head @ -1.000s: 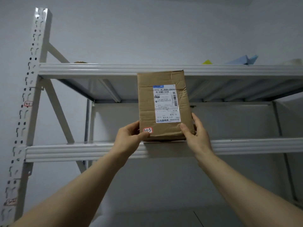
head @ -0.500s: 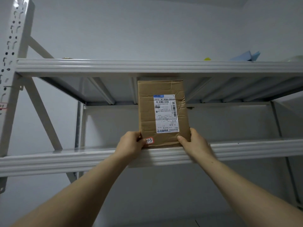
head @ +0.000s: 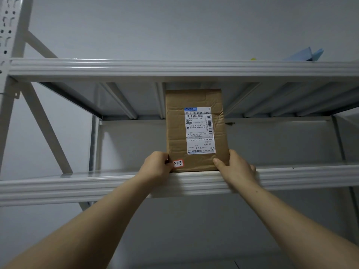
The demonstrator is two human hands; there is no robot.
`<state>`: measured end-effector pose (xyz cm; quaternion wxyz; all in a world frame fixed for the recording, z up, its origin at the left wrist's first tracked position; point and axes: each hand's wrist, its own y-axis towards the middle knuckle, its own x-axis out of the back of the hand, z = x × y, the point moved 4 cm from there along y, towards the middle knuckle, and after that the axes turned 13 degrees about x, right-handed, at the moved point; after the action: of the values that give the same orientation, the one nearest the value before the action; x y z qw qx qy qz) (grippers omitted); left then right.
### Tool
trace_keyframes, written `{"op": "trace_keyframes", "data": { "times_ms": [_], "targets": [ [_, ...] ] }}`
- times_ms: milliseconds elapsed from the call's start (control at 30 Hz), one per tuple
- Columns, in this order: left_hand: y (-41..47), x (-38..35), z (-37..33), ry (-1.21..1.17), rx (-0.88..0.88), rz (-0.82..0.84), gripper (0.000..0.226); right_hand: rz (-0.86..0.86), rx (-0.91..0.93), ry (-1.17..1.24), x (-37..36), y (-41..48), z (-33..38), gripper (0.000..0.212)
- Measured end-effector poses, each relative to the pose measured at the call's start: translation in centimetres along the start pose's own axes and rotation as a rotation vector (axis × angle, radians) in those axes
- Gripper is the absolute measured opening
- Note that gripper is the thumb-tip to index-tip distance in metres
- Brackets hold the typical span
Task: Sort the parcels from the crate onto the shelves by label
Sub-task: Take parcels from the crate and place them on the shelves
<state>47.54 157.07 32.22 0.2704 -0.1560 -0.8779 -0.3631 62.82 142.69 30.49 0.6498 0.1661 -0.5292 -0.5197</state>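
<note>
A flat brown cardboard parcel [head: 175, 125] stands upright on the white metal shelf [head: 77, 183], its bottom edge behind the shelf's front lip. It carries a white shipping label [head: 200, 131] and a small red-edged tag [head: 178, 163] reading 3-1-3 at its lower left. My left hand [head: 156, 167] grips the parcel's lower left corner, thumb by the tag. My right hand [head: 236, 167] holds the lower right corner, thumb on the front face. The crate is out of view.
A higher shelf [head: 136, 67] runs just above the parcel's top. Blue packages [head: 307, 55] and something yellow [head: 253, 59] lie on it at the right. A perforated upright [head: 11, 35] with diagonal braces stands at the left. A grey wall is behind.
The parcel has come down from in front of the upper shelf's edge and now stands under it, on the lower shelf. Both hands went down with it, keeping their hold.
</note>
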Motion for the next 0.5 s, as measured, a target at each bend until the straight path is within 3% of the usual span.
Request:
{"op": "trace_keyframes", "data": {
  "times_ms": [300, 500],
  "targets": [
    [-0.8, 0.4, -0.1, 0.01, 0.028, -0.042, 0.021, 0.01, 0.01, 0.029, 0.1, 0.0, 0.1, 0.04],
    [-1.3, -0.2, -1.2, 0.043, -0.006, 0.036, 0.022, -0.029, -0.025, 0.01, 0.9, -0.4, -0.5, 0.045]
  ]
}}
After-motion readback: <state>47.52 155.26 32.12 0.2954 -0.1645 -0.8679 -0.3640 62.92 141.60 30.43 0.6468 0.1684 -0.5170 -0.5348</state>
